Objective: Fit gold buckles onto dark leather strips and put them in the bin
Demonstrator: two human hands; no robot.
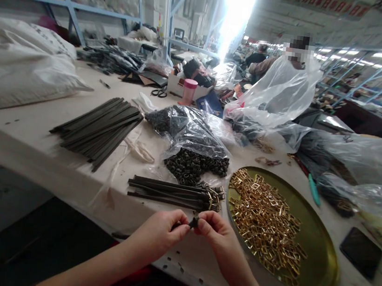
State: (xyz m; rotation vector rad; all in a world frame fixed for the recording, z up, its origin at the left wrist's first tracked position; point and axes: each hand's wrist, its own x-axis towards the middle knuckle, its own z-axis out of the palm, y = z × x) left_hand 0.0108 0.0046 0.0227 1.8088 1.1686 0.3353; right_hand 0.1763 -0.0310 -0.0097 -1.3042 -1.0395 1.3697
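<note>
My left hand [160,232] and my right hand [216,233] meet at the table's near edge, both pinched on a small dark buckle piece [193,221] with a thin dark strap end between the fingers. Just beyond them lies a short row of dark straps with buckles fitted [173,193]. A round gold tray [320,254] heaped with brass buckles [265,218] sits to the right of my right hand. An open plastic bag of dark metal buckles [195,164] lies behind the straps.
A pile of long dark straps [99,128] lies left of centre, a big white sack [14,63] at far left. A black phone [361,252] and a teal tool [314,189] lie right. Clear plastic bags [278,93], a pink cup [188,91], scissors [158,93] and seated people are farther back.
</note>
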